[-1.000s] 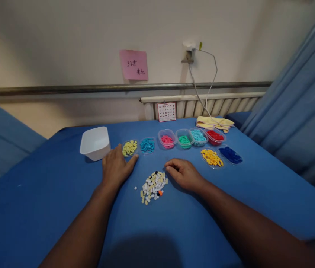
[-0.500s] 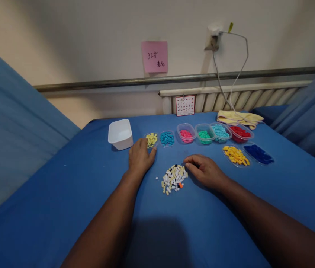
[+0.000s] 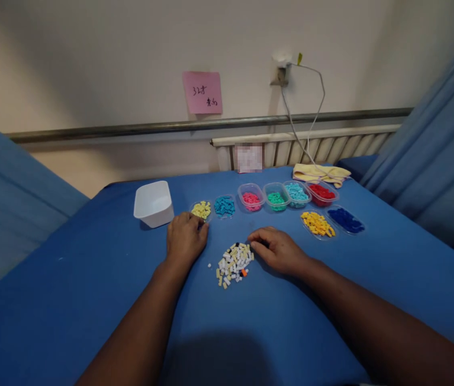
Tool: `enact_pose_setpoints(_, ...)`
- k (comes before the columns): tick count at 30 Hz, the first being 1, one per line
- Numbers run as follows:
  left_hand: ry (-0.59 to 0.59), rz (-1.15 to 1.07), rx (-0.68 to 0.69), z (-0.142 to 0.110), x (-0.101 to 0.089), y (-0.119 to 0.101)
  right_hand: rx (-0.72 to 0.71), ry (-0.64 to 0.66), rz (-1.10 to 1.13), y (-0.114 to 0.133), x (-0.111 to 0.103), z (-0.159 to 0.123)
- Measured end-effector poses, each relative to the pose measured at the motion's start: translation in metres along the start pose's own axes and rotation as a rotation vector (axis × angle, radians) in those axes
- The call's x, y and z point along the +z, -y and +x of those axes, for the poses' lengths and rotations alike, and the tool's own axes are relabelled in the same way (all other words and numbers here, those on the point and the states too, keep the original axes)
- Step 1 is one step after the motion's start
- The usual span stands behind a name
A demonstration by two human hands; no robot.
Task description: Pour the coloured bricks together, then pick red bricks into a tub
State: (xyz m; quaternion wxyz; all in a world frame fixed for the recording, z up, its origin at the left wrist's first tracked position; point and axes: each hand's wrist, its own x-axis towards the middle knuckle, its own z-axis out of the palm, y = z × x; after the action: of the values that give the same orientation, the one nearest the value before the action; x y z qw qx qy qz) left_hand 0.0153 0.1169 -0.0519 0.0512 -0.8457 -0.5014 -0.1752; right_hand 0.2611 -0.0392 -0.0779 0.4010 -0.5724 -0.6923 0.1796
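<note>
My left hand (image 3: 186,238) lies on the blue cloth just in front of a small clear tray of pale yellow blocks (image 3: 201,209). Its fingers are bent and closed toward the thumb; whatever they might hold is hidden. Beside the upper right edge of a loose pile of white and cream toy bricks (image 3: 235,264), my right hand (image 3: 277,250) rests with its fingers curled against the thumb. I cannot make out anything in it. A few black pieces and one orange brick (image 3: 244,273) are mixed into the pile. A single white piece (image 3: 209,265) lies apart on its left.
A white plastic box (image 3: 154,205) stands behind my left hand. Clear tubs hold teal (image 3: 224,206), pink (image 3: 251,201), green (image 3: 276,201), light blue (image 3: 297,193), red (image 3: 322,192), yellow (image 3: 318,224) and dark blue pieces (image 3: 345,220). A yellow cloth (image 3: 320,175) lies behind them.
My left hand's fingers have drawn in from a spread pose and curled near the pale yellow blocks. My right hand stays by the pile. The camera view has swung sideways and partly back.
</note>
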Motion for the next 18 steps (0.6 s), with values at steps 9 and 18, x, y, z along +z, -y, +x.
enact_pose_setpoints(9, 0.035, -0.004, -0.127, -0.014, -0.013, -0.007, -0.106, 0.001, -0.037, -0.004, 0.001, 0.0)
enact_pose_setpoints(18, 0.135, -0.086, -0.245, -0.004, -0.012, -0.003, -0.117, -0.007, -0.078, -0.005, 0.003, 0.0)
